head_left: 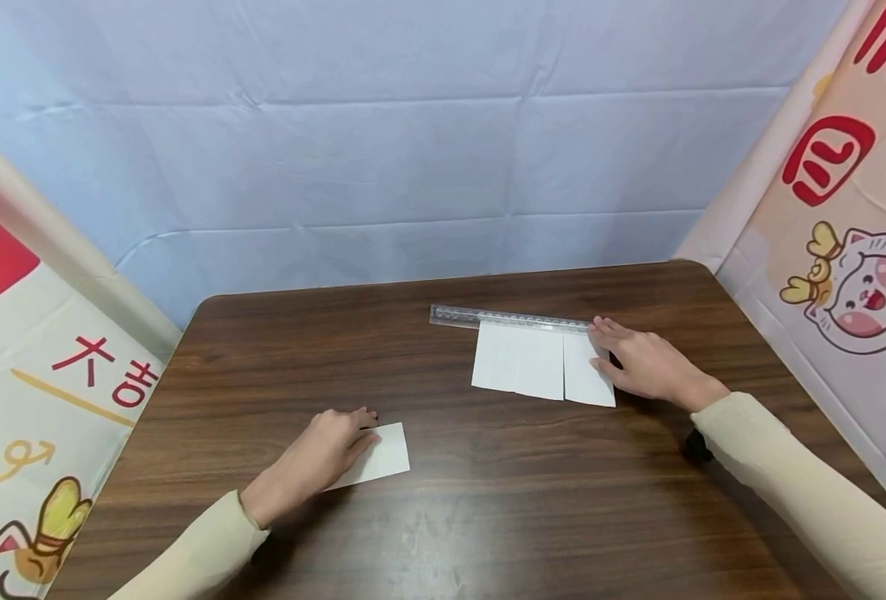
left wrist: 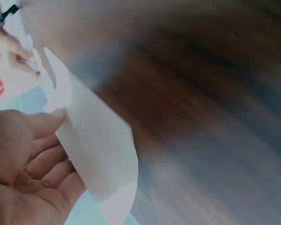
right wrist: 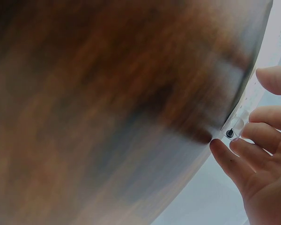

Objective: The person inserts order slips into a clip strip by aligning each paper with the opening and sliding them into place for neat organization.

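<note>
On the left of the table, my left hand [head_left: 330, 442] holds a small white paper piece [head_left: 388, 450], which stays low over the wood. The left wrist view has the thumb against one face of this paper [left wrist: 100, 140], with the other fingers curled at its edge. Farther back, a clear plastic ruler [head_left: 510, 320] lies along the top edge of several white paper strips [head_left: 518, 358] set side by side. A thin dark gap sets off the rightmost strip [head_left: 583, 375]. My right hand [head_left: 645, 362] touches the ruler's right end with extended fingers, its thumb over that strip.
Everything lies on a dark brown wooden table [head_left: 443, 517] with rounded back corners. A pale blue cloth [head_left: 412, 167] hangs behind it. Printed banners flank the table on the left [head_left: 97, 417] and right [head_left: 825, 275].
</note>
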Motion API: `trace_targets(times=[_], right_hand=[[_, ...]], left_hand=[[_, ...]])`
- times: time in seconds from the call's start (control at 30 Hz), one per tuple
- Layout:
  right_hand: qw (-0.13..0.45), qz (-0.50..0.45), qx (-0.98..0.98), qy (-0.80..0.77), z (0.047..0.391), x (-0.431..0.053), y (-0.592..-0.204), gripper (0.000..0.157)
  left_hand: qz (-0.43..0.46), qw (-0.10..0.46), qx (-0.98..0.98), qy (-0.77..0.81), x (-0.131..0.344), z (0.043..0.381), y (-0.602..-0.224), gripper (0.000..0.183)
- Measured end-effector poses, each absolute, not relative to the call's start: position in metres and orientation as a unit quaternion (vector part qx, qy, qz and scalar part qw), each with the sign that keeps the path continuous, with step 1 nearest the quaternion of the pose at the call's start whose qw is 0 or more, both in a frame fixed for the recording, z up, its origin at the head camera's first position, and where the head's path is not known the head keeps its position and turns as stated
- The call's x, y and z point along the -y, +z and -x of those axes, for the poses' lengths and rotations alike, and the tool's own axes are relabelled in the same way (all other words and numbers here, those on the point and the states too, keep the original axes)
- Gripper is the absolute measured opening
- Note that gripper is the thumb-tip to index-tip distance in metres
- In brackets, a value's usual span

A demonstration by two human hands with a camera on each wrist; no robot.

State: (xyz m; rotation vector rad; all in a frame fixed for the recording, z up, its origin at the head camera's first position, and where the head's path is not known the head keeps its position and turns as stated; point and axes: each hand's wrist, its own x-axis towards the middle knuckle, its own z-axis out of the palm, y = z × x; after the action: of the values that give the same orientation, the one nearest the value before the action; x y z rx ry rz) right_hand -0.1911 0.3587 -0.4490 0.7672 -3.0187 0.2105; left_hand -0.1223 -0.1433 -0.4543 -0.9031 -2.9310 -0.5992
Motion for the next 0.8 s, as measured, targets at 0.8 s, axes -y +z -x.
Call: trace_targets(times=[0.8], right_hand=[[-0.002,-0.239,0.969,0.065,0.191,-0.359,-0.447,0.060]], left_hand=[[0.267,-0.015,0.933,-0.240,0.138,0.140,-0.430,0.018]])
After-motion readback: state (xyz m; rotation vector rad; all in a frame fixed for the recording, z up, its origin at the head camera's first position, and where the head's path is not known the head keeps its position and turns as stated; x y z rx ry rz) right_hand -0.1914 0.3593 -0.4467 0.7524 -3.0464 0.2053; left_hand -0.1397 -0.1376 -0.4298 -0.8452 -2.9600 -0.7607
